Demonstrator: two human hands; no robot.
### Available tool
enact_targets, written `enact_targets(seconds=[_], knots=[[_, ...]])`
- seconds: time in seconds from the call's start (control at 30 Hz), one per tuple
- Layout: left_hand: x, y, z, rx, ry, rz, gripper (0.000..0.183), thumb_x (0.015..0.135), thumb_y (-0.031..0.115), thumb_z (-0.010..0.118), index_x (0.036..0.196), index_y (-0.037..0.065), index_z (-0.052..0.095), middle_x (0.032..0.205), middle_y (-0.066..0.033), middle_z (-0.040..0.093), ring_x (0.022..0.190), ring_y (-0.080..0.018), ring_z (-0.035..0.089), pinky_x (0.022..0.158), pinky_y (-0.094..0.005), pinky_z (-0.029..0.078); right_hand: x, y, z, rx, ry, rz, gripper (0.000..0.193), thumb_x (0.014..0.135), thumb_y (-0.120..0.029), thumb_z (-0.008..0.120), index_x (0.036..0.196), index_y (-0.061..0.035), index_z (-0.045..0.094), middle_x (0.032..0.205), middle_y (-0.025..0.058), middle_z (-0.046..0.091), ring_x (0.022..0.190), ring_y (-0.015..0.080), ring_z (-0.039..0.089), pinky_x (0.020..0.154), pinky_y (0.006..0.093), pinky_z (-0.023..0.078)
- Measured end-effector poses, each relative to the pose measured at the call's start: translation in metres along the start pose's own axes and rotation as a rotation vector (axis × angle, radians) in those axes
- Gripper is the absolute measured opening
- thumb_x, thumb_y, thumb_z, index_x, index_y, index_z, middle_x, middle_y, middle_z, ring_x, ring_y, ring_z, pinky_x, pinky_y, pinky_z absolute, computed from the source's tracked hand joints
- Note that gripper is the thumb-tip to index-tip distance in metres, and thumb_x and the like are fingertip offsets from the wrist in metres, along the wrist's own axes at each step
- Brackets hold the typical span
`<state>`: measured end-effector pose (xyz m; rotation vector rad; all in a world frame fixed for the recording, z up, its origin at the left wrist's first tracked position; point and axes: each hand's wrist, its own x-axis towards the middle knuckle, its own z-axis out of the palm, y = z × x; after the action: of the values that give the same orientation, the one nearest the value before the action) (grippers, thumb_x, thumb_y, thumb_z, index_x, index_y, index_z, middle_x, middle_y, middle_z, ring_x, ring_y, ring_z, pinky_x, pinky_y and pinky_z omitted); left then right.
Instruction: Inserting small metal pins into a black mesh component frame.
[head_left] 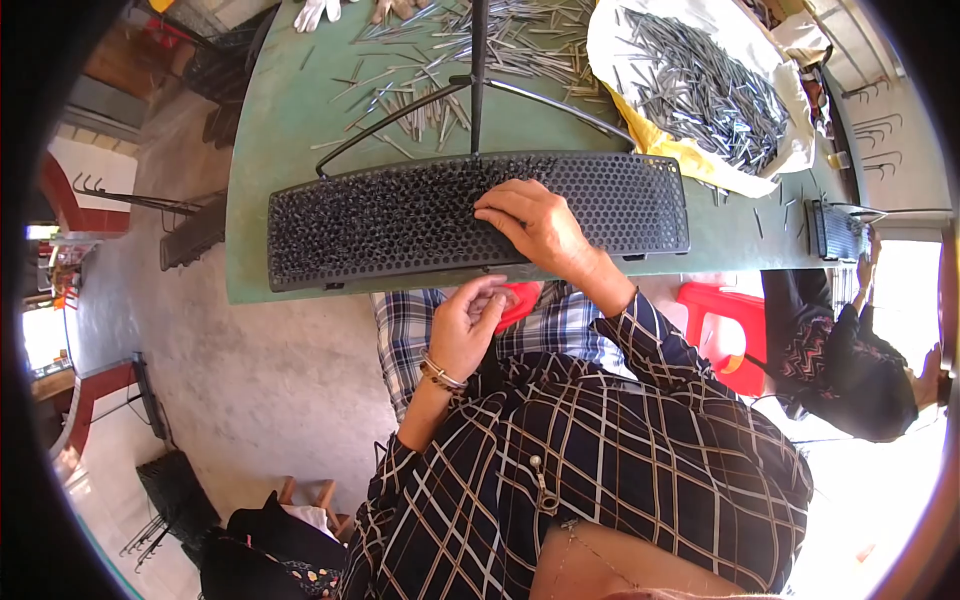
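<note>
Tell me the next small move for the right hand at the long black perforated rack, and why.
Probably ease the right hand slightly rightward over the long black perforated rack: the rack's left part is crowded with small dark pieces, the round holes toward its right end look open, and the hand is near where the two areas meet.

Workshop: perforated panel (430,215), metal pins (525,48), worktable (268,125)

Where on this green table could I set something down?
Biggest patch: left side of the green table, between its edge, the long black tray and the loose rods. A smaller one lies right of the tray. Crowded: upper middle with rods, upper right with the white sack.
</note>
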<state>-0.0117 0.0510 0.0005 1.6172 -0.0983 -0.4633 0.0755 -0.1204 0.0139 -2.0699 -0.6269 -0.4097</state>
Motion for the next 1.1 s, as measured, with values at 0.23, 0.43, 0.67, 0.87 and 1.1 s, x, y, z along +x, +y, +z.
enact_targets(seconds=[0.23, 0.43, 0.67, 0.87, 1.1], knots=[[-0.002, 0.004, 0.002, 0.025, -0.002, -0.024, 0.025, 0.093, 0.01, 0.054, 0.114, -0.002, 0.056, 0.1, -0.0072, 0.065, 0.087, -0.0098, 0.062, 0.073, -0.022, 0.052, -0.003, -0.003, 0.002, -0.132, 0.05, -0.038, 0.015, 0.076, -0.011, 0.069, 0.09, -0.0041, 0.068, 0.094, 0.0071, 0.063, 0.084, 0.024, 0.06, 0.074, 0.0358, 0.045], [-0.001, 0.003, 0.003, 0.053, 0.026, -0.013, 0.023, 0.091, 0.006, 0.054, 0.112, -0.003, 0.057, 0.095, -0.011, 0.067, 0.085, -0.013, 0.065, 0.074, -0.0234, 0.052, -0.004, -0.004, -0.002, -0.216, 0.011, -0.065, 0.017, 0.075, -0.013, 0.07, 0.09, -0.0059, 0.068, 0.098, 0.006, 0.06, 0.082, 0.024, 0.058, 0.073, 0.0365, 0.043], [-0.011, -0.011, -0.009, -0.084, 0.188, -0.035, 0.021, 0.092, 0.011, 0.054, 0.11, 0.0, 0.058, 0.094, -0.0098, 0.066, 0.082, -0.0132, 0.065, 0.069, -0.024, 0.053, -0.025, 0.005, -0.049, -0.343, 0.243, 0.062, 0.022, 0.076, -0.009, 0.071, 0.097, -0.0053, 0.068, 0.098, 0.0099, 0.064, 0.089, 0.0256, 0.061, 0.079, 0.0345, 0.048], [-0.004, -0.014, -0.026, -0.338, 0.419, -0.141, 0.022, 0.095, 0.023, 0.051, 0.101, 0.002, 0.057, 0.086, -0.0087, 0.064, 0.072, -0.0141, 0.063, 0.06, -0.0251, 0.053, -0.133, 0.083, -0.154, -0.924, 0.603, 0.433, 0.025, 0.087, -0.018, 0.063, 0.104, -0.0001, 0.065, 0.09, 0.0139, 0.064, 0.087, 0.0257, 0.062, 0.08, 0.0337, 0.047], [0.003, -0.033, -0.035, -0.274, 0.53, -0.101, 0.021, 0.094, 0.022, 0.053, 0.093, 0.001, 0.057, 0.078, -0.0079, 0.062, 0.062, -0.013, 0.059, 0.056, -0.0252, 0.052, -0.156, 0.095, -0.113, 0.326, 0.825, 1.083, 0.048, 0.094, -0.042, 0.05, 0.087, 0.0031, 0.064, 0.07, -0.0017, 0.056, 0.062, 0.0054, 0.047, 0.057, 0.0222, 0.037]])
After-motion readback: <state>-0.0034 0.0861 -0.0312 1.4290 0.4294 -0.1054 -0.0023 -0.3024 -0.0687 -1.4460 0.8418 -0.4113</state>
